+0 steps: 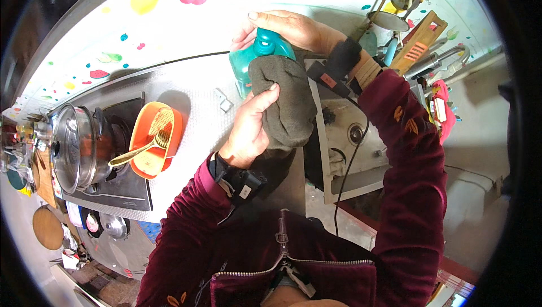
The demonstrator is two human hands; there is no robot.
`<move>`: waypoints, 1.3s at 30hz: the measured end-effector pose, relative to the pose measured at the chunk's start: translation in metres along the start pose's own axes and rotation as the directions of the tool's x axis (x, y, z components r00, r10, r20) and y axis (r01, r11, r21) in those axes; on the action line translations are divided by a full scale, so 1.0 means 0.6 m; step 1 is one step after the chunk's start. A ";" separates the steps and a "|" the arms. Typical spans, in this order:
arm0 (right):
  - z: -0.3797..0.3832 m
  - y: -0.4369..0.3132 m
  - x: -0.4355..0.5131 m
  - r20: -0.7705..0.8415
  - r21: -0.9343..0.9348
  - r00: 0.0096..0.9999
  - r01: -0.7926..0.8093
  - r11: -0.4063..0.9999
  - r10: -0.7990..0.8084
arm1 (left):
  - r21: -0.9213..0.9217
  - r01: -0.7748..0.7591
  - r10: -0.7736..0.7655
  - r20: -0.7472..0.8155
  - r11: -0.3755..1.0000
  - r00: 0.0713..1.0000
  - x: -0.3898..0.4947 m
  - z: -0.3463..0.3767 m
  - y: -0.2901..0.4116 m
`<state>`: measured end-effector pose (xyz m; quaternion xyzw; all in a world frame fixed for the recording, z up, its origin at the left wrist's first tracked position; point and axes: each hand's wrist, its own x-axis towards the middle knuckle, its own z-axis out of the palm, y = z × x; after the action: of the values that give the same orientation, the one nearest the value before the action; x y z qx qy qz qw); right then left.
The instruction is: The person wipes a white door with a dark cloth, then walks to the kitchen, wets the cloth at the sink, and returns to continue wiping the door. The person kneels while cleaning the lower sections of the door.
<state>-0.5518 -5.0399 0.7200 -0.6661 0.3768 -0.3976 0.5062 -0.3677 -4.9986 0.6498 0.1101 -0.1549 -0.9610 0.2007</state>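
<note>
A folded dark grey-green cloth [288, 103] is gripped by my left hand [252, 127], whose thumb presses on its near-left side. Just beyond the cloth is a translucent teal plastic bottle [243, 69], its lower part partly behind the cloth and my left hand. My right hand [292, 27] curls over the top of the bottle, with fingers partly hidden behind it. Left of my hands, an orange plastic basket [178, 120] rests on the counter with a gold-handled scrub brush [139, 152] lying across it. A small metallic-looking piece [223, 100] lies between basket and bottle.
A steel pot with a glass lid [72, 148] stands on the black gas hob [139, 197] at left. To the right are a sink [355, 133], a curved faucet [459, 53], a hanging ladle [387, 21] and other utensils. A black cable runs from my right wrist across the sink.
</note>
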 end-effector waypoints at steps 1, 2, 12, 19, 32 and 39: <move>0.000 -0.001 -0.002 0.018 0.080 0.998 -0.068 0.994 0.067 | -0.046 0.038 -0.036 0.028 0.998 0.999 0.000 -0.001 0.001; 0.000 -0.001 -0.003 -0.002 0.053 1.000 -0.027 0.998 0.027 | -0.091 0.074 -0.069 0.061 0.993 0.996 0.002 -0.002 0.001; 0.001 0.018 0.004 -0.071 -0.301 0.985 0.128 0.945 -0.156 | 0.192 -0.105 0.162 -0.310 0.976 0.937 0.016 0.011 -0.002; 0.006 0.032 0.004 -0.127 -0.343 0.971 0.150 0.927 -0.204 | 0.192 -0.064 0.097 -0.166 0.979 0.981 0.013 0.019 0.027; -0.016 0.023 0.016 -0.049 -0.450 0.992 0.081 0.889 -0.115 | 0.170 -0.090 0.110 -0.108 0.981 0.988 0.019 0.000 0.020; -0.012 0.028 0.020 -0.044 -0.308 0.991 0.106 0.946 -0.125 | 0.184 -0.066 0.088 -0.112 0.981 0.990 0.016 -0.002 0.019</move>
<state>-0.5552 -5.0566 0.7068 -0.7444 0.4094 -0.3844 0.3612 -0.3721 -5.0130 0.6509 0.1793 -0.2328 -0.9263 0.2360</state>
